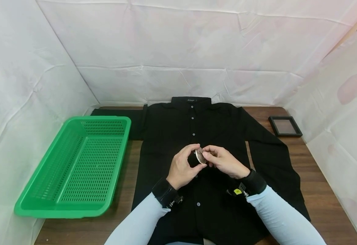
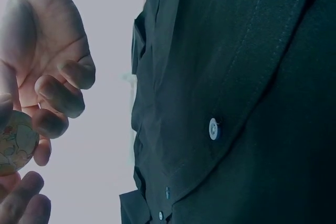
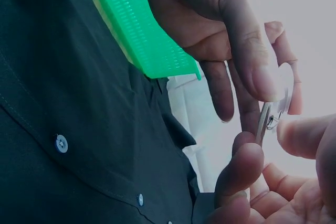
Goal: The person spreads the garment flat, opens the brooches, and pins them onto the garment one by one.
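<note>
A round pin badge (image 1: pixel 200 156) is between both hands, above the front of a black buttoned shirt (image 1: pixel 166 153). My left hand (image 1: pixel 181 168) grips its rim between thumb and fingers. From the other side, my right hand (image 1: pixel 227 163) has thumb and index finger at the badge's back. In the left wrist view the badge (image 2: pixel 17 142) shows a coloured printed face. The right wrist view catches it nearly edge-on, with a metal safety pin (image 3: pixel 272 123) on its back, right by the right thumb tip.
Left of the shirt a green perforated basket (image 1: pixel 112 190) overlaps one sleeve. A small black square frame (image 1: pixel 275 127) lies at the table's right side. Brown wooden tabletop (image 1: pixel 322 200) shows around the shirt, and white sheeting (image 1: pixel 178 41) walls in the back and sides.
</note>
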Tool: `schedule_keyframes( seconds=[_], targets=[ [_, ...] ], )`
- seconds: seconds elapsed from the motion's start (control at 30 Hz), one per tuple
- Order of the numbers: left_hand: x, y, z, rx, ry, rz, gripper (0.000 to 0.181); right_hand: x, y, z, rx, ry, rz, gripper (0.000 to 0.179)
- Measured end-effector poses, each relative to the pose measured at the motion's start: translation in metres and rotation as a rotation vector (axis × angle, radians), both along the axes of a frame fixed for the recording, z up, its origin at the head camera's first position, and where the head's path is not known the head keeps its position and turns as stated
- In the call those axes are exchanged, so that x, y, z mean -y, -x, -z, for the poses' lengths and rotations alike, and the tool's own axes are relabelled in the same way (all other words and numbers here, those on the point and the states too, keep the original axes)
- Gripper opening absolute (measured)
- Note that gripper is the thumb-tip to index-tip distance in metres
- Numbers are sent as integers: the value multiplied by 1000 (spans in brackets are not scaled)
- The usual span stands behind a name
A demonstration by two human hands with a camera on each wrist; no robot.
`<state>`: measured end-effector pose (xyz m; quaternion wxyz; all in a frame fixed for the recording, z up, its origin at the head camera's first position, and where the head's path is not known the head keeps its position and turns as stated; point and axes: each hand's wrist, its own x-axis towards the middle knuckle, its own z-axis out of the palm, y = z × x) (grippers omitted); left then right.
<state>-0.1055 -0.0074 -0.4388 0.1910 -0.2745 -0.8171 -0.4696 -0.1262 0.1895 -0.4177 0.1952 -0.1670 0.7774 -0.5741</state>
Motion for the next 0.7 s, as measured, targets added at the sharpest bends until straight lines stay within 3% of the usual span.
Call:
schedule_keyframes(
  seconds=[0.2,0.33,0.5,0.7],
  targets=[
    [2,0,0,-38,27,-6,63,-6,2,3,-50,-79,22,34],
    [4,1,-2,-84,127,-4,62,-11,2,-4,-90,-102,75,34],
    [6,2,-6,-170,267,48,60,-13,6,-13,-79,-61,75,33],
    [3,3,-8,-237,312,94,65,-13,8,-14,-33,-10,32,34]
  ],
)
